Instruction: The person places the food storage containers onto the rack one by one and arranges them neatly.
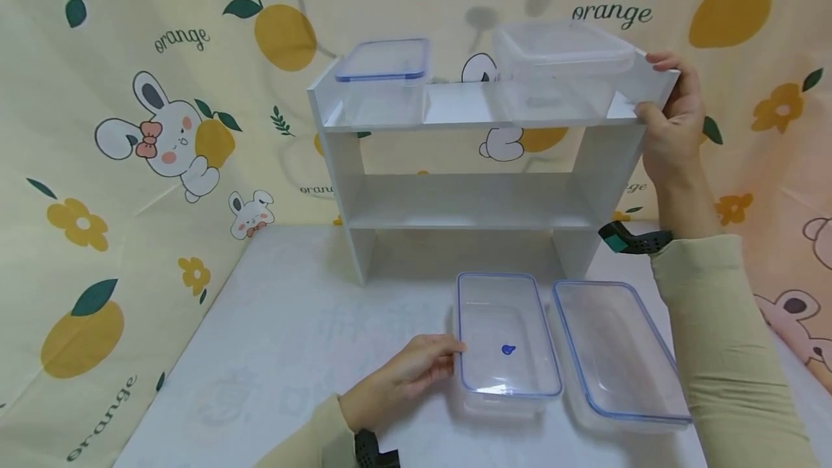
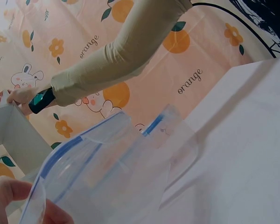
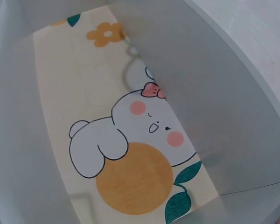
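In the head view my left hand [image 1: 416, 370] pinches the left edge of a clear plastic food container [image 1: 500, 323] with a blue-rimmed lid and a small blue mark. It sits on the white tabletop. The left wrist view shows finger and thumb on either side of its rim [image 2: 60, 148]. My right hand [image 1: 679, 110] grips the upper right side panel of a white shelf [image 1: 468, 201], thumb in front and fingers over the top edge. A second blue-rimmed container [image 1: 620, 349] lies to the right of the first. The right wrist view shows only the shelf's inside [image 3: 224, 93].
On the shelf's top level stand a smaller blue-rimmed container [image 1: 383, 81] at the left and a large clear container [image 1: 562, 71] at the right. A patterned cloth [image 1: 162, 251] hangs behind and beside the white table [image 1: 273, 338].
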The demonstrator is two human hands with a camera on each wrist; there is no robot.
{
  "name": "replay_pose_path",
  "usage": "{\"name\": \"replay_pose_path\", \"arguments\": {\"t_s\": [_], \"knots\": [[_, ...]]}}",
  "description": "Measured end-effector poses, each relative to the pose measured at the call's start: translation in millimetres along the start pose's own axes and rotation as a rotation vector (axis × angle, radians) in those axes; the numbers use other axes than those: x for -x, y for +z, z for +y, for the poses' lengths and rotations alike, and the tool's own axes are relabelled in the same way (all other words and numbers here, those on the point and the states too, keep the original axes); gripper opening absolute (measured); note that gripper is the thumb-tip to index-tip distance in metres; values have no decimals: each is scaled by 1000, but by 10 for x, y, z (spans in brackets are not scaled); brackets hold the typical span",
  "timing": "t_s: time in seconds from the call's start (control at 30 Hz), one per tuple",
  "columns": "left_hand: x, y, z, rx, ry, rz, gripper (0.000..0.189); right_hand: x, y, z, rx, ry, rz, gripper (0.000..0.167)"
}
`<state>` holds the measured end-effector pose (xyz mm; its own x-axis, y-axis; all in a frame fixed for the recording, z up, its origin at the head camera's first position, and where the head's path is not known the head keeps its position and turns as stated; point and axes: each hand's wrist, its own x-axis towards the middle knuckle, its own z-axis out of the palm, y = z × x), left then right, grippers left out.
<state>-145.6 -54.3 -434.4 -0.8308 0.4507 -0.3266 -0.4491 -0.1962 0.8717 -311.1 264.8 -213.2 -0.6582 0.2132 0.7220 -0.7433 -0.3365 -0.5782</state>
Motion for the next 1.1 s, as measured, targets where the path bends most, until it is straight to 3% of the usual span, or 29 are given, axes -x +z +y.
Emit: {"name": "replay_pose_path", "arguments": {"t_s": [0.27, 0.47, 0.83, 1.1], "knots": [[-19, 72, 94, -40, -2, 56, 42, 4, -9, 9, -22, -12, -10, 48], [1, 63, 174, -46, 11, 29, 42, 4, -7, 4, -11, -2, 1, 48], [60, 70, 352, -60, 9, 56, 44, 4, -11, 3, -20, -6, -5, 48], [101, 81, 435, -57, 19, 32, 45, -1, -13, 6, -1, -10, 6, 47]]}}
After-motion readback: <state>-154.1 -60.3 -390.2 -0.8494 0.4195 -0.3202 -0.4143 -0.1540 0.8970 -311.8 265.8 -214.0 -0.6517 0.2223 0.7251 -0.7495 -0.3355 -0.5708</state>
